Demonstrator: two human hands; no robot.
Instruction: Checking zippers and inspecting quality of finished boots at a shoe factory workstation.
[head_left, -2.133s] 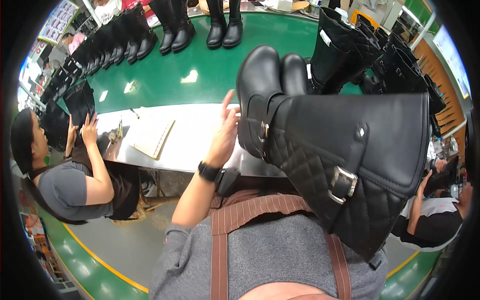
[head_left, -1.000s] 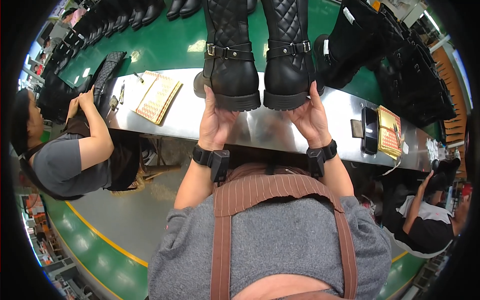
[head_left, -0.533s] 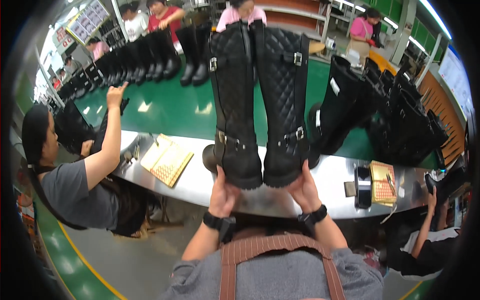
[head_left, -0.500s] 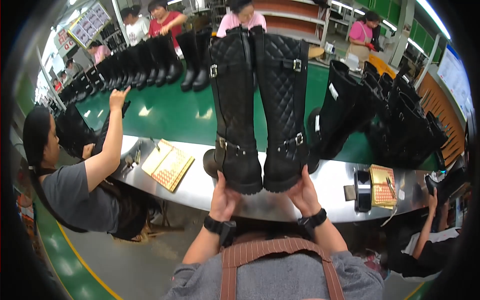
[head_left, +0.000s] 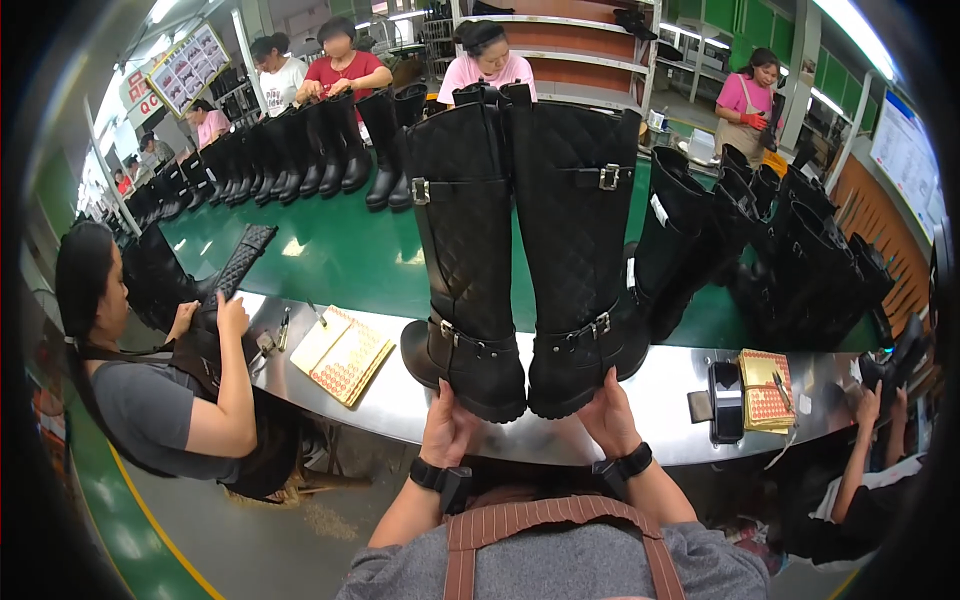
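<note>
A pair of tall black boots (head_left: 468,270) with quilted shafts and silver buckles stands side by side before me, heels facing me. My left hand (head_left: 447,432) grips the left boot low at its heel and sole. Round the lower heel of the right boot (head_left: 574,260) my right hand (head_left: 609,420) is closed the same way, its thumb up along the side. The two heels are close together above the near edge of the metal tabletop. The fingers under the soles are partly hidden.
Yellow sheets of red stickers (head_left: 345,355) lie left on the metal strip (head_left: 400,400); another sticker stack (head_left: 767,395) lies right beside a black tray (head_left: 726,400). Black boots (head_left: 800,250) crowd the green surface (head_left: 330,240) at right, with a row behind. A co-worker (head_left: 165,370) handles a boot at left.
The whole scene sits lower in view. The boots tilt slightly, still in both hands. The left co-worker's raised hand has come down to a quilted boot shaft.
</note>
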